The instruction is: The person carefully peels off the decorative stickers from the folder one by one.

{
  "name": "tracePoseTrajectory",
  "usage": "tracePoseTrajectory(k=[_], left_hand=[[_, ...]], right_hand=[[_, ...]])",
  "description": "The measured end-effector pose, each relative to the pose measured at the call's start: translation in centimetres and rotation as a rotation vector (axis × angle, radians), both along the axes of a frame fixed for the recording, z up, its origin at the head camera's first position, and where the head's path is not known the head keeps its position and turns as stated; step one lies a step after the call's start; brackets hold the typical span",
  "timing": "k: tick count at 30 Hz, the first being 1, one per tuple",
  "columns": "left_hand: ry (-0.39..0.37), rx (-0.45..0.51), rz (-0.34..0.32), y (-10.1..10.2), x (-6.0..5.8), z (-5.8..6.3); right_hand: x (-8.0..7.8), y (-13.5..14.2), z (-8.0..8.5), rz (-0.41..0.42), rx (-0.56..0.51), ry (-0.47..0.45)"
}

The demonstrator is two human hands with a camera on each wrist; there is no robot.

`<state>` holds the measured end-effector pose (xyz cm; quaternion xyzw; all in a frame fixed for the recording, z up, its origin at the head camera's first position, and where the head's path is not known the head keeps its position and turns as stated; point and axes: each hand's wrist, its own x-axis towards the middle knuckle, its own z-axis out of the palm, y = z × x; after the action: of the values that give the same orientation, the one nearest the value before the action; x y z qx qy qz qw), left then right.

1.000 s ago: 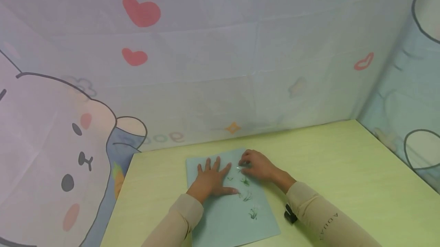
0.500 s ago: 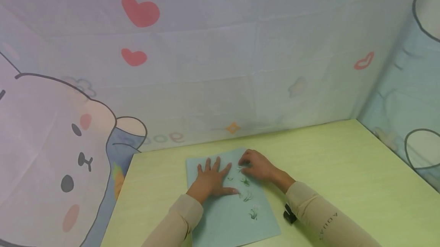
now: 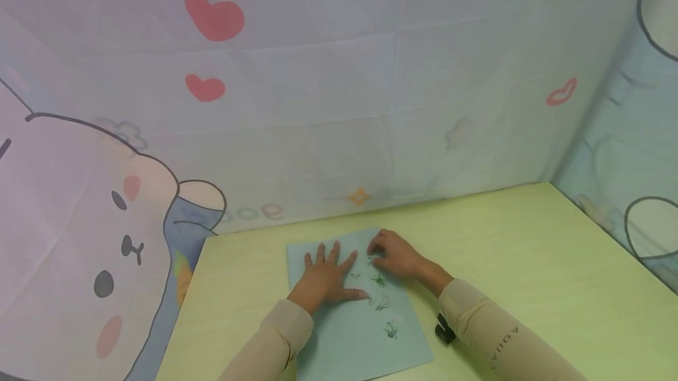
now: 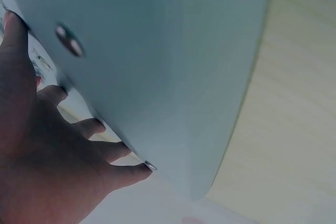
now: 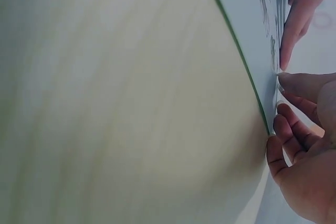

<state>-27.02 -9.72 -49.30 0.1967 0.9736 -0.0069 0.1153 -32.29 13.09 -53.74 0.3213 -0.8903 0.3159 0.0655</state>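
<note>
A pale blue folder-like sheet [image 3: 344, 345] with green plant prints [image 3: 391, 329] lies on the table. My left hand [image 3: 324, 282] rests on its upper left part with the fingers spread. At the upper right corner, my right hand [image 3: 398, 254] has its fingers curled, and the thumb and forefinger pinch a small shiny piece [image 5: 281, 88] at the surface. What this piece is I cannot tell; the fingers cover most of it. In the left wrist view, a small silvery oval [image 4: 69, 39] shows on the blue surface, and a second one sits by a fingertip.
The light yellow-green table [image 3: 529, 251] runs back to a printed cloth wall [image 3: 318, 75]. A small black forked object [image 3: 445, 329] lies beside the right sleeve [image 3: 503, 334], right of the blue sheet. Another printed cloth stands along the right side.
Both hands stay nearly in place on the blue sheet. A bright glint by the right fingertips has dimmed, and the right fingers have shifted very slightly.
</note>
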Motion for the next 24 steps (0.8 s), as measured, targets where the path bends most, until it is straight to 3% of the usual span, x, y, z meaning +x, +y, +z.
tracePoseTrajectory(k=[24], left_hand=[[0.004, -0.004, 0.002, 0.01, 0.0, -0.11]], right_hand=[[0.23, -0.84, 0.57, -0.024, -0.022, -0.064]])
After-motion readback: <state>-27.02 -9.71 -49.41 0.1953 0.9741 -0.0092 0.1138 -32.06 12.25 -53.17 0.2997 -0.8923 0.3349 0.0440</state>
